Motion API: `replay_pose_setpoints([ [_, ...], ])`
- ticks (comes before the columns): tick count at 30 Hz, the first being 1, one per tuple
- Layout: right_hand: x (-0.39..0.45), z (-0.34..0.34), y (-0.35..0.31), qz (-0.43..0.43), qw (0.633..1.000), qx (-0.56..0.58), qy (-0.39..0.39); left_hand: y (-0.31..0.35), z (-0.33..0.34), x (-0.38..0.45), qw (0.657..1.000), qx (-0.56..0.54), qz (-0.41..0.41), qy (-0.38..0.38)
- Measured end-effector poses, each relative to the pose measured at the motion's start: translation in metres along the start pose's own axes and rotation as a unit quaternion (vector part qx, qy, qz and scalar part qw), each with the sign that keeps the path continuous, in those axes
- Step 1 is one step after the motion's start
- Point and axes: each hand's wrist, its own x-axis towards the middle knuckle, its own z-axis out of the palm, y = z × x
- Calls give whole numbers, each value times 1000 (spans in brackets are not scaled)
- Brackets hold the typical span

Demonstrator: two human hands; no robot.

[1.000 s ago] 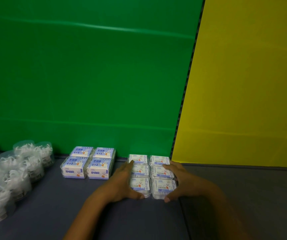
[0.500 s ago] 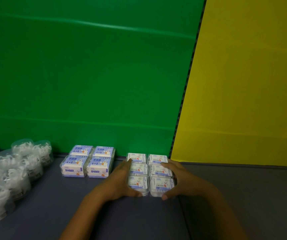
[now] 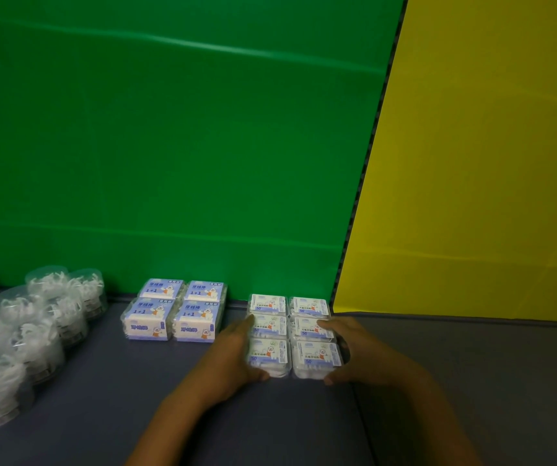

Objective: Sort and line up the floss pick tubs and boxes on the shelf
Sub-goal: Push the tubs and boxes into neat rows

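Observation:
A block of small clear floss pick boxes (image 3: pixel 317 356), two wide and three deep, stands on the dark shelf (image 3: pixel 119 381) against the green back wall. My left hand (image 3: pixel 230 358) presses flat against the block's left side, its thumb at the front corner. On the other side my right hand (image 3: pixel 357 354) presses the same way, fingers straight along the boxes. Left of the block sit blue "1+1" floss boxes (image 3: pixel 174 311) in a two-by-two group. Several round clear tubs of floss picks (image 3: pixel 35 324) are stacked in rows at the far left.
A green panel (image 3: pixel 169 146) backs the shelf and a yellow panel (image 3: pixel 472 163) closes off its right side. Bare grey shelf floor (image 3: pixel 472 381) lies to the right of the small boxes. A narrow gap separates the blue boxes from the small ones.
Both hands stay pressed against the sides of the small box block. Only the view has shifted slightly.

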Motion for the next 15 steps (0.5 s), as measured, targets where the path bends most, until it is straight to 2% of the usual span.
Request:
replay_pose_setpoints([
  [7, -5, 3, -8, 11, 1000, -5, 16, -1, -1, -3, 1000, -22, 16, 7],
  [12, -14, 12, -14, 20, 998, 1, 60, -5, -2, -17, 997, -26, 60, 47],
  [15, -19, 18, -13, 20, 997, 4, 74, -6, -1, -21, 996, -21, 59, 60],
])
